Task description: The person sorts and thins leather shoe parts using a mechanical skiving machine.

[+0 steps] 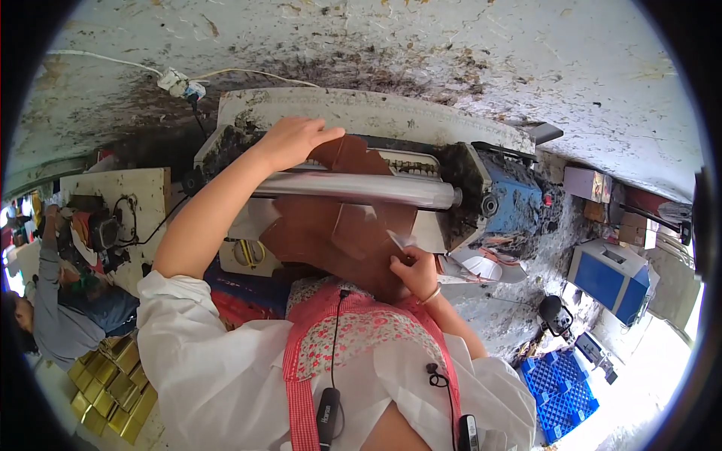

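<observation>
Two bare hands of mine work at a long, shiny silver metal roller (361, 188) that crosses the centre of the frame. Brown, leather-like sheet material (331, 233) is what I handle: it shows on both sides of the roller, a smaller part above it and a broader part spread below, down to the front of my red-and-white floral apron (361, 338).

My left grip (292, 143) reaches over the roller, at the upper centre, with its thumb pointing right across the top of the brown material; I cannot tell whether the fingers clamp it. My right grip (418, 275) is below the roller, right of centre, at the right edge of the lower part. Its thumb and forefinger bend toward each other just beside a small, pale, pointed piece (398, 239); whether they pinch anything is unclear.

Right of the roller stands a worn blue metal housing (519, 201). Left of the lower brown part lies a yellow loop-shaped object (250, 254). At the left edge sits another person in a grey sleeve (50, 289), above gold-coloured boxes (113, 395). Blue plastic pallet-like grids (555, 391) occupy the lower right.
</observation>
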Tool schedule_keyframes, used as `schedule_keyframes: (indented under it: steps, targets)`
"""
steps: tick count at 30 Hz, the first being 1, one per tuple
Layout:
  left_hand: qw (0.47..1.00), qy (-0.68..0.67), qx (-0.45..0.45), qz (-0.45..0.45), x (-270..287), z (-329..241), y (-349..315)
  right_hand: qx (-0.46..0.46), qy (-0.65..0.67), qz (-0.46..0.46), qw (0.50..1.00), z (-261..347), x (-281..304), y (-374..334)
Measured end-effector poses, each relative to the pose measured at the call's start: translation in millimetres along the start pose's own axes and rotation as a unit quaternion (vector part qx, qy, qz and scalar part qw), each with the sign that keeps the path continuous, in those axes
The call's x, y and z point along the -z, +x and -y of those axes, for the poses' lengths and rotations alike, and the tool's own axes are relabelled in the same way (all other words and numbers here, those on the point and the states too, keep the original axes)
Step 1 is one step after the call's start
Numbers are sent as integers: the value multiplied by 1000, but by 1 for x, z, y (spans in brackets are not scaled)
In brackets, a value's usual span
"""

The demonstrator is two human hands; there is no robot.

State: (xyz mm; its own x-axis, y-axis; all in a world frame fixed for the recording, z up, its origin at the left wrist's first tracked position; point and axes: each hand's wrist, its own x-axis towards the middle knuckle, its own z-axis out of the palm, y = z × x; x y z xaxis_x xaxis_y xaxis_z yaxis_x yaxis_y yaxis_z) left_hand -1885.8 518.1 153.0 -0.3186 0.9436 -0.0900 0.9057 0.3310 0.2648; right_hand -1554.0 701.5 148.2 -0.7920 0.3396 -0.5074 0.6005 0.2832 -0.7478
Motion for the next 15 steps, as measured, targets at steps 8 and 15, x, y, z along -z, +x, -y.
schedule_keyframes:
  steps: [8,15]
  targets:
    - [994,-105,12,36,0,-2,-18,32,65,-43,996,14,-3,1]
    - [979,-184,82,37,21,-1,-9,18,68,31,997,1,-6,-16]
